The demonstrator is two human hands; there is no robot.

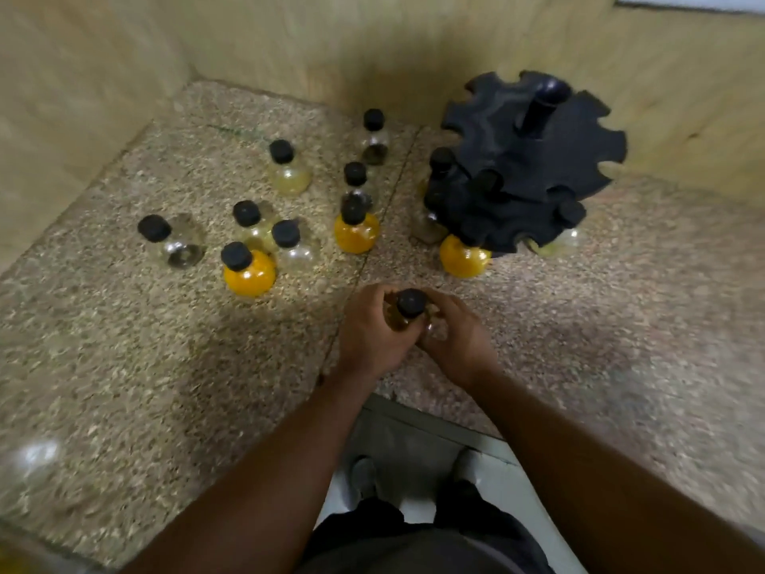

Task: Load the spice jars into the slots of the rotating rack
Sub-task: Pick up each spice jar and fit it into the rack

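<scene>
Over on the left of the speckled stone counter, a cluster of loose spice jars is standing upright, all with black caps: a clear jar furthest left, then an orange-filled jar sitting just beside two pale ones, and a yellowish jar farther back. Nearer the middle, another orange jar is standing in front of two clear ones lined up toward the wooden wall.

In front of me, the person's left hand is wrapping around the body of a black-capped jar, and the right hand is closing on its other side, so both are cupping it together just above the counter, near its front edge.

To the right, the black rotating rack is standing near the wall, well apart from the held jar. An orange jar is sitting under its front rim; a few more caps are showing in nearby slots, too blurred to count.
</scene>
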